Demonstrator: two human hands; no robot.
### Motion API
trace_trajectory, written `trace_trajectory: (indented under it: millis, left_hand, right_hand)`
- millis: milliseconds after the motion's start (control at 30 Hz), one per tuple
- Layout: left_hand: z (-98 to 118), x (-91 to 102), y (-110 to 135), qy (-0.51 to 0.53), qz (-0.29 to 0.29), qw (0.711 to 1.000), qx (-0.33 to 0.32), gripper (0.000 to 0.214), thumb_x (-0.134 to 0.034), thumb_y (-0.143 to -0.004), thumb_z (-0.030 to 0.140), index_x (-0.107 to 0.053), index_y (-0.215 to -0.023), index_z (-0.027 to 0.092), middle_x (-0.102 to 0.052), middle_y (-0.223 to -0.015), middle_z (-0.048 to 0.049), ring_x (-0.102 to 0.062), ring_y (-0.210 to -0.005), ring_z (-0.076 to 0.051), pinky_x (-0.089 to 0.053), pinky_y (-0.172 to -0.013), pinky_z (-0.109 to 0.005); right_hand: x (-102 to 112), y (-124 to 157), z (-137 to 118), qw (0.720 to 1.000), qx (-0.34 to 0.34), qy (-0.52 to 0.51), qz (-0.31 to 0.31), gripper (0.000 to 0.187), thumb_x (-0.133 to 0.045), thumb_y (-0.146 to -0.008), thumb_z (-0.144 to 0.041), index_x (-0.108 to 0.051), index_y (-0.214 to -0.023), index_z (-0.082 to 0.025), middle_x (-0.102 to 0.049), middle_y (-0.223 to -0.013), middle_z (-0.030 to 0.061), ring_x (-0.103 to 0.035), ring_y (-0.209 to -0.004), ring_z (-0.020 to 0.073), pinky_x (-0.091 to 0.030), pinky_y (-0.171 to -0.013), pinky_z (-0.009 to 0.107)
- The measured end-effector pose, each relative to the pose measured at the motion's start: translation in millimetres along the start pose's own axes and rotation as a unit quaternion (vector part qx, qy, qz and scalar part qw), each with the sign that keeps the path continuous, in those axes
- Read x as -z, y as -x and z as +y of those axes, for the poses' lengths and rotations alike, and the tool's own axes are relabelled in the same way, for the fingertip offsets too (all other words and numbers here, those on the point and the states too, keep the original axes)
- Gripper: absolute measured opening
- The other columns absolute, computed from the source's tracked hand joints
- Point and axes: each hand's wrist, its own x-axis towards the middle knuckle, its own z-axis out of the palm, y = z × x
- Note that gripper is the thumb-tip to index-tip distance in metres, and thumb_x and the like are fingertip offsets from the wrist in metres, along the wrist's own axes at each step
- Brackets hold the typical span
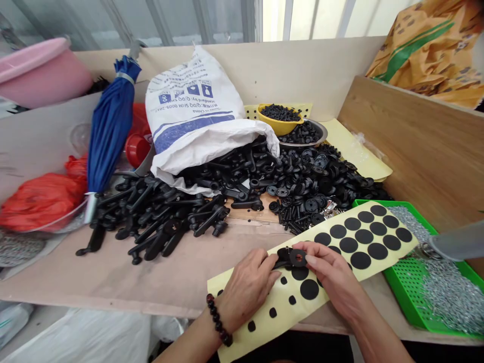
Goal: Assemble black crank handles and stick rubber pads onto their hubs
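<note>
Above a pale yellow sticker sheet, my left hand is closed around a black plastic crank handle. My right hand pinches a black round sticker with a hole in its middle, held against the handle's end; whether it is stuck down I cannot tell. Larger black round stickers cover the sheet's right part, while only small black pieces stay on its left part. Past my left hand lies a pile of similar black crank handles.
A white woven sack spills black handles at the back. Black round parts and springs are heaped beside it. A yellow bowl sits on a metal basin. Right: a green tray of small metal pieces. Left: a blue umbrella.
</note>
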Motion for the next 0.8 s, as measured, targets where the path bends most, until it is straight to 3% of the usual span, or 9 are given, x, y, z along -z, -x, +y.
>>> trace_trajectory:
  millis: [167, 333, 433, 600, 800]
  left_hand:
    - [5, 11.5, -11, 0.161, -0.009, 0.981, 0.111, 0.030, -0.050, -0.088, 0.026, -0.054, -0.117, 0.019, -0.061, -0.095, -0.0048, -0.056, -0.089, -0.020, -0.045, -0.080, -0.031]
    - [7, 26.2, -23, 0.263, -0.097, 0.945, 0.166, 0.033, -0.057, -0.074, 0.017, -0.062, -0.106, 0.021, -0.051, -0.061, 0.0055, -0.047, -0.057, -0.012, -0.034, -0.054, -0.022]
    - [7, 23.2, -23, 0.357, -0.122, 0.909, 0.179, 0.039, -0.054, -0.070, 0.013, -0.059, -0.108, 0.020, -0.045, -0.057, 0.0073, -0.039, -0.051, -0.009, -0.028, -0.048, -0.020]
    - [2, 10.8, -19, 0.498, -0.113, 0.832, 0.217, 0.041, -0.052, -0.073, 0.018, -0.055, -0.114, 0.017, -0.054, -0.069, 0.0032, -0.049, -0.055, -0.009, -0.038, -0.053, -0.020]
    - [0, 9.8, -18, 0.487, -0.105, 0.837, 0.226, 0.044, -0.049, -0.072, 0.016, -0.057, -0.115, 0.014, -0.053, -0.062, 0.0030, -0.047, -0.049, -0.008, -0.037, -0.049, -0.019]
  right_hand:
    - [1, 2, 0, 0.999, -0.006, -0.036, -0.005, 0.020, -0.072, -0.073, -0.029, -0.056, -0.066, -0.019, -0.065, -0.102, 0.0025, -0.055, -0.093, 0.0181, -0.040, -0.082, 0.027]
    - [-2, 6, 0, 0.999, 0.006, -0.032, -0.030, 0.018, -0.070, -0.075, -0.028, -0.057, -0.067, -0.019, -0.064, -0.101, 0.0019, -0.055, -0.092, 0.0177, -0.039, -0.083, 0.027]
    - [-3, 6, 2, 0.999, 0.008, -0.018, -0.033, 0.018, -0.070, -0.075, -0.028, -0.056, -0.067, -0.019, -0.064, -0.102, 0.0022, -0.054, -0.094, 0.0183, -0.038, -0.084, 0.027]
    - [-1, 5, 3, 0.999, 0.014, 0.030, -0.042, 0.018, -0.067, -0.076, -0.028, -0.054, -0.067, -0.019, -0.062, -0.102, 0.0033, -0.051, -0.099, 0.0200, -0.037, -0.083, 0.027]
    - [-3, 4, 4, 0.996, 0.013, 0.068, -0.048, 0.021, -0.065, -0.076, -0.030, -0.053, -0.064, -0.019, -0.061, -0.099, 0.0048, -0.051, -0.097, 0.0221, -0.037, -0.081, 0.028]
